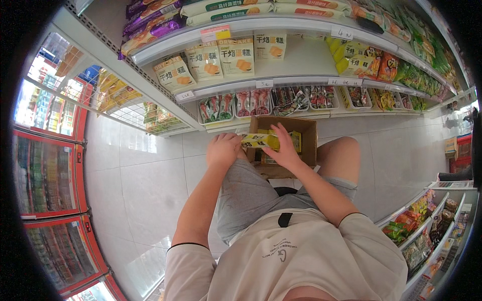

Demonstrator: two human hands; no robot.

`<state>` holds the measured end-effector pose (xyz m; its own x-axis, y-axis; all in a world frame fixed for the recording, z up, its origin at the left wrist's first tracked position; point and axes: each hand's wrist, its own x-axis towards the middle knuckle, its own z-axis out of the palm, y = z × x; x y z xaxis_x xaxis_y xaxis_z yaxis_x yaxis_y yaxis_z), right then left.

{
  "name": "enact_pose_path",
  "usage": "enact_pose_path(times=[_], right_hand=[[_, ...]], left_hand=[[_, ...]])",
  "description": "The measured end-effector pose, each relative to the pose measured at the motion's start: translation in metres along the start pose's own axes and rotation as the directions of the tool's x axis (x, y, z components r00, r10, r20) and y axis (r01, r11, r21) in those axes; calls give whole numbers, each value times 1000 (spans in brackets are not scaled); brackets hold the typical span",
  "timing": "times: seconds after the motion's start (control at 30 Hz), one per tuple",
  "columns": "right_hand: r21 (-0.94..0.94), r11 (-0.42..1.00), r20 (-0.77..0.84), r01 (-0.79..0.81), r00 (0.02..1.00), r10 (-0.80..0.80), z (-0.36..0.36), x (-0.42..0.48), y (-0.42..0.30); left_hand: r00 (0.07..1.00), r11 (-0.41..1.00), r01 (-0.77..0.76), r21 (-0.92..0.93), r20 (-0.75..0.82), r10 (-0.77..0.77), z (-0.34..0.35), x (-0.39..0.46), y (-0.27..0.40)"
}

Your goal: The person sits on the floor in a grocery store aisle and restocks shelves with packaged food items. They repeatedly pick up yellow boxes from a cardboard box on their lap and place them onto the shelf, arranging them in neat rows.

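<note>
Between my hands lie yellow-and-white snack packets, stacked and level above the left rim of an open cardboard box. My left hand is at the packets' left end, its fingers bent against them. At their right end my right hand has its thumb and fingers spread around the yellow edge. More yellow packets lie inside the box, partly hidden by my right hand. The box stands on the floor between my knees, just before the lowest shelf.
Ahead, a shelf holds white cake bags and yellow packets. Trays of wrapped snacks line the level below. Red-framed fridges stand at left, a wire rack beside the shelves, and another snack shelf at lower right.
</note>
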<state>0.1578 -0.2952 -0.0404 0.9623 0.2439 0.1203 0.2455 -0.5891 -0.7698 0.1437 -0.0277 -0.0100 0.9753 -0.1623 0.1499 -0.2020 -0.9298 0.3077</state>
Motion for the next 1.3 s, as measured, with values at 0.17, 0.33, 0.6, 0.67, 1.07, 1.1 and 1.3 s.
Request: enact_pose_path(times=[0.17, 0.33, 0.6, 0.67, 1.07, 1.1, 1.3], right_hand=[[-51, 991, 322, 122, 941, -99, -6, 39, -10], [113, 993, 227, 20, 973, -45, -6, 48, 4], [40, 935, -32, -354, 934, 355, -103, 100, 46], [180, 943, -116, -279, 946, 302, -142, 123, 52], [836, 548, -197, -15, 925, 326, -213, 223, 72], [853, 522, -187, -5, 931, 315, -209, 227, 73], [895, 445, -113, -33, 948, 297, -186, 237, 73]], left_hand=[[1000, 1000, -9, -7, 12, 9, 0, 4, 0], [994, 991, 105, -81, 32, -102, -1, 7, 4], [984, 980, 163, -117, -46, -170, 22, -1, -19], [985, 979, 166, -116, -18, -169, 18, 3, -16], [981, 978, 192, -81, 11, -192, 8, 21, -5], [980, 978, 196, -74, 31, -194, 7, 23, -3], [983, 980, 177, -95, -27, -180, 13, 20, -11]])
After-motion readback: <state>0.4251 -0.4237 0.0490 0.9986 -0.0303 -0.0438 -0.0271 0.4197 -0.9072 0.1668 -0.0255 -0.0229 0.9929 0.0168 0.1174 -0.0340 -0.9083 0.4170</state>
